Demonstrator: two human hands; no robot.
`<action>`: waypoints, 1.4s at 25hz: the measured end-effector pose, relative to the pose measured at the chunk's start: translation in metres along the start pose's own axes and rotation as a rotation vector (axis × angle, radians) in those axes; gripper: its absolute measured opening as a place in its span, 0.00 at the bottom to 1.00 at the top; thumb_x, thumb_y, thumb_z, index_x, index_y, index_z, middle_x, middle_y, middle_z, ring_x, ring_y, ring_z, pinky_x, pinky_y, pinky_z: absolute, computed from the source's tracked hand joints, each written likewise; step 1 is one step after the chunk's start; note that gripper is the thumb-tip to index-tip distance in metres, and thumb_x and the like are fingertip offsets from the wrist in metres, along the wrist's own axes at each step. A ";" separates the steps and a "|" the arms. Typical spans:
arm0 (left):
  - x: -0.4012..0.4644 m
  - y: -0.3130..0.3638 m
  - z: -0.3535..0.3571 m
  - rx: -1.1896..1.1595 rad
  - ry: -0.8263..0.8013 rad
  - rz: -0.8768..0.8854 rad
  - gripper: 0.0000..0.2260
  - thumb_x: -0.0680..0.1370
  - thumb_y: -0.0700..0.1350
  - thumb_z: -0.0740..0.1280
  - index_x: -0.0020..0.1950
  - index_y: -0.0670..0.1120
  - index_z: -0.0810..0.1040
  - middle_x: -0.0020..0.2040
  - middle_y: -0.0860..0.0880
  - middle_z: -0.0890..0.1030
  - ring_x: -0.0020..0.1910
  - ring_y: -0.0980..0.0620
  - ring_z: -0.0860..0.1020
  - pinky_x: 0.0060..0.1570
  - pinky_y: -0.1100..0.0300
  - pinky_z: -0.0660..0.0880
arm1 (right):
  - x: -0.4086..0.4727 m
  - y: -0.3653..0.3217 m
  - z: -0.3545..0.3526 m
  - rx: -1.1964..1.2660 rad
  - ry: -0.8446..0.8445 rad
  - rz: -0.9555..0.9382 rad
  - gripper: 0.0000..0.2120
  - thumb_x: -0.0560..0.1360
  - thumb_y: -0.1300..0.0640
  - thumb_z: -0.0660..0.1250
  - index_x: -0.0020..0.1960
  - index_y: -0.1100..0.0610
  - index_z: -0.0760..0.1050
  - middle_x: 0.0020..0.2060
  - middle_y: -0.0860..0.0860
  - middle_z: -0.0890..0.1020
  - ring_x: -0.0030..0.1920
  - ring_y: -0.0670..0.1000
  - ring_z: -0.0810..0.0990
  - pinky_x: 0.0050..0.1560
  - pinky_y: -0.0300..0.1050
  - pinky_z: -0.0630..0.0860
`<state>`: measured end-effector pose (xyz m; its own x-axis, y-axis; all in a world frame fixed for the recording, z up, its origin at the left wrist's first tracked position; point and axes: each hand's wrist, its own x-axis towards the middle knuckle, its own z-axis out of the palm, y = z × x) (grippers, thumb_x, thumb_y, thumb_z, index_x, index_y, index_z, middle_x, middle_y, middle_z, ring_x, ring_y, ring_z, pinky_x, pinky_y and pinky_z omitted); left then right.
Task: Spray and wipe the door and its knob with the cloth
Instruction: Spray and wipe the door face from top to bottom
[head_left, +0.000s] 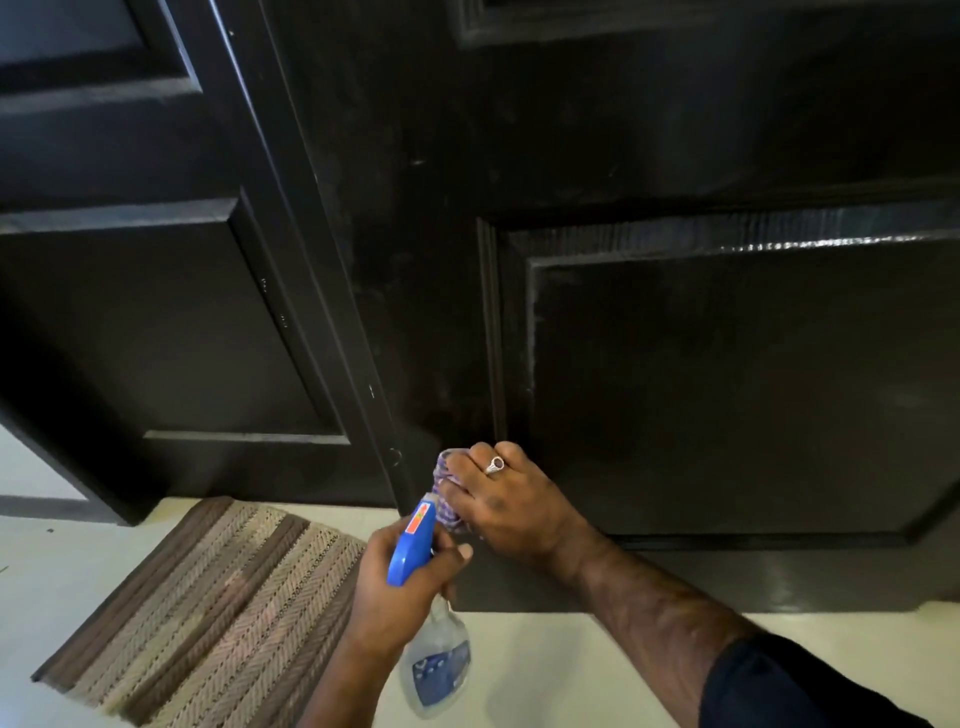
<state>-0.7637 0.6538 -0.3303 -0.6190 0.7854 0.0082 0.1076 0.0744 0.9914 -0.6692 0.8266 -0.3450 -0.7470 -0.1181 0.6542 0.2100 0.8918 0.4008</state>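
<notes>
Our right hand (511, 499) presses a purple cloth (448, 486) low against the dark door (675, 338), fingers (480, 457) curled over the wad. Our left hand (402, 582) grips 1 clear spray bottle (436, 660) by its blue trigger head, fingers clamped round the neck; little liquid shows inside. A striped mat (218, 597) lies on the floor at left.
</notes>
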 end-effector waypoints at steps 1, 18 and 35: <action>0.003 0.010 0.003 -0.016 -0.015 0.020 0.08 0.74 0.31 0.77 0.42 0.34 0.78 0.32 0.39 0.79 0.28 0.43 0.77 0.31 0.54 0.79 | 0.000 0.013 -0.015 -0.009 0.003 0.063 0.15 0.77 0.47 0.74 0.61 0.52 0.83 0.61 0.54 0.81 0.56 0.56 0.79 0.54 0.53 0.72; -0.010 0.077 0.031 -0.020 -0.043 0.113 0.10 0.76 0.35 0.76 0.42 0.34 0.77 0.32 0.38 0.77 0.29 0.41 0.76 0.35 0.50 0.78 | 0.057 0.086 -0.099 -0.259 0.251 0.337 0.23 0.85 0.53 0.62 0.78 0.58 0.73 0.71 0.58 0.69 0.67 0.60 0.74 0.65 0.58 0.74; 0.001 0.122 -0.033 -0.029 0.186 0.131 0.11 0.75 0.38 0.78 0.48 0.33 0.78 0.38 0.32 0.80 0.30 0.45 0.80 0.33 0.57 0.82 | 0.163 0.072 -0.090 -0.080 0.209 0.026 0.23 0.81 0.59 0.65 0.75 0.54 0.77 0.77 0.58 0.75 0.76 0.61 0.71 0.74 0.62 0.66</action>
<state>-0.7771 0.6428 -0.2054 -0.7341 0.6603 0.1585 0.1761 -0.0403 0.9835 -0.7187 0.8322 -0.1518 -0.5953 -0.1908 0.7805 0.2828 0.8595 0.4258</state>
